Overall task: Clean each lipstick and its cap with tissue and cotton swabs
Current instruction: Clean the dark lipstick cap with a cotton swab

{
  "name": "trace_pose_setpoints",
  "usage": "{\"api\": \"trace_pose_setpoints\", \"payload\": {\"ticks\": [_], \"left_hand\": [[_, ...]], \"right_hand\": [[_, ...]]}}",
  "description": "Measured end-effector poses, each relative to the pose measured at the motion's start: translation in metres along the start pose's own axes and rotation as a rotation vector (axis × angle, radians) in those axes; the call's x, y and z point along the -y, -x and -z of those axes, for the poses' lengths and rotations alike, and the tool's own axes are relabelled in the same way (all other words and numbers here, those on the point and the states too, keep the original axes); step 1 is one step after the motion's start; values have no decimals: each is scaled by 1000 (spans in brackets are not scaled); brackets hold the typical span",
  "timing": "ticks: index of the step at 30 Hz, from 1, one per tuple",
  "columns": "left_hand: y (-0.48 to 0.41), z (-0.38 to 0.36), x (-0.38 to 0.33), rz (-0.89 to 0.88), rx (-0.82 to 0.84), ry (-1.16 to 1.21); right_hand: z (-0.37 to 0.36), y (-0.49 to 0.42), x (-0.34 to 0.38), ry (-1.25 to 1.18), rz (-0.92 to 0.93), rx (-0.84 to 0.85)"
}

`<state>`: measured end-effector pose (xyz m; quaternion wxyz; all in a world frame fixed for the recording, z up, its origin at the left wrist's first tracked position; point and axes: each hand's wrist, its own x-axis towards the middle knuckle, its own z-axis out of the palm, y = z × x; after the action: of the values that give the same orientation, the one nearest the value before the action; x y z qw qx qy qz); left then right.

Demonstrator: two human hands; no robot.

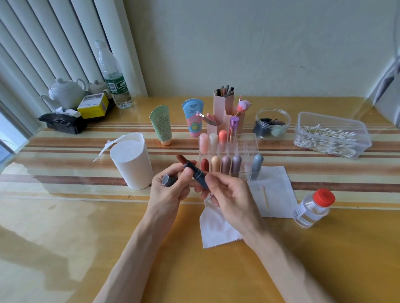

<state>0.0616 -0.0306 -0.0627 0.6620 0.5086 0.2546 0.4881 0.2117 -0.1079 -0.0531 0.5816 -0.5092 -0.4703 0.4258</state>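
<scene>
- Left hand grips the cap and lipstick; right hand pinches its base
- Light, stiff casing; the soft bullet probably smears, so hold the casing

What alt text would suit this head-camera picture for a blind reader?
Two bare hands hold an uncapped dark-blue lipstick over a yellow table: the left hand grips it and its cap, the right hand pinches its base. Behind stand a clear organiser of capped lipsticks, a tissue roll and a tub of cotton swabs.

Tissue roll left of organizer, swab box right.
</scene>
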Motion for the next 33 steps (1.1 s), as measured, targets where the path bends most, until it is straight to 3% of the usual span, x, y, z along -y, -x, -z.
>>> {"api": "trace_pose_setpoints", "payload": {"ticks": [9,14,21,33], "left_hand": [[2,-5,3,-20,-156,-67],[3,-6,5,29,-53,13],[4,-8,2,26,9,-7],[5,-11,7,16,-123,-27]], "right_hand": [[-1,-1,-2,-84,118,-49],[2,-1,-6,-24,132,-63],[3,2,-5,-54,-1,80],[3,1,-12,-106,137,-87]]}}
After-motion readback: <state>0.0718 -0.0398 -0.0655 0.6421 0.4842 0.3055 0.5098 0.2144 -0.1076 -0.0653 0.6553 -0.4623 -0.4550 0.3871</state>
